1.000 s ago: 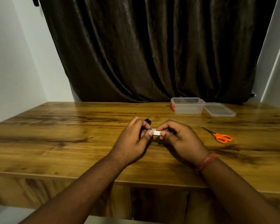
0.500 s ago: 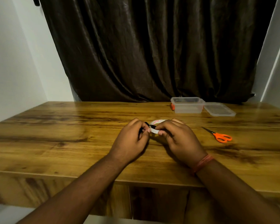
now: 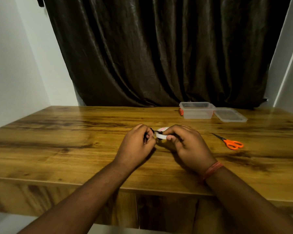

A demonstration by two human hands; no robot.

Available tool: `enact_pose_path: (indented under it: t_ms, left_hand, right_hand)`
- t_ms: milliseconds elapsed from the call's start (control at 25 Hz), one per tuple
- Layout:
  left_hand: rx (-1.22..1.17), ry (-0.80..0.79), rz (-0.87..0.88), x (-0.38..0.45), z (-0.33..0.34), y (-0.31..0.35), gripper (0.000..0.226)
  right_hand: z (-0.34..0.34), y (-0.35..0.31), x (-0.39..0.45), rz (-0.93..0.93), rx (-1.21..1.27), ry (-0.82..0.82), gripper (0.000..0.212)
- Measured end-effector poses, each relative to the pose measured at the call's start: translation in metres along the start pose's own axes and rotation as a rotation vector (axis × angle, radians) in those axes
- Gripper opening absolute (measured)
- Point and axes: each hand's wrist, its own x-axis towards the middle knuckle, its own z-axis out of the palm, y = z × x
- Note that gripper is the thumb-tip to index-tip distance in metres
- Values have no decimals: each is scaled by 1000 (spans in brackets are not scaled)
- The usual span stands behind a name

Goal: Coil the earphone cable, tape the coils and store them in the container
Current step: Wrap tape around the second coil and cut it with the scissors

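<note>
Both hands (image 3: 162,146) pinch tape (image 3: 161,135); black earphone cable (image 3: 153,131) mostly hidden

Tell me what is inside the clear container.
The clear container stands open; its lid lies beside it. Nothing certain shows through its walls, and the floor is too blurred to tell.

Orange-handled scissors (image 3: 230,142), white tape roll (image 3: 161,135), clear container (image 3: 197,110), streaked brown wooden table (image 3: 74,141), dark brown curtain (image 3: 159,56).

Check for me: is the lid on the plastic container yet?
No, the lid lies flat on the table beside the open plastic container.
</note>
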Motion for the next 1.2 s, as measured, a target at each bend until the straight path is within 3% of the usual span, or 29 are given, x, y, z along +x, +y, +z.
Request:
enact_pose_path:
  t_ms: [200, 320, 400, 680, 1000, 1200]
  left_hand:
    - [-118, 8, -171, 1, -1, -1, 11]
    - [-578, -9, -521, 2, -4, -1, 15]
    - [-730, -1, -655, 4, -7, -2, 18]
    - [-796, -150, -569, 3, -9, -2, 17]
    - [-1119, -381, -430, 6, -10, -14, 29]
    - [-1249, -371, -476, 8, -9, -21, 25]
  right_hand:
    - [-6, 9, 0, 251, 454, 35, 19]
    - [-4, 12, 2, 372, 712, 90, 23]
    - [-4, 13, 3, 417, 776, 86, 28]
    - [-6, 13, 5, 472, 795, 107, 31]
    - [-7, 10, 2, 358, 440, 146, 31]
    - [-5, 9, 2, 284, 333, 128, 26]
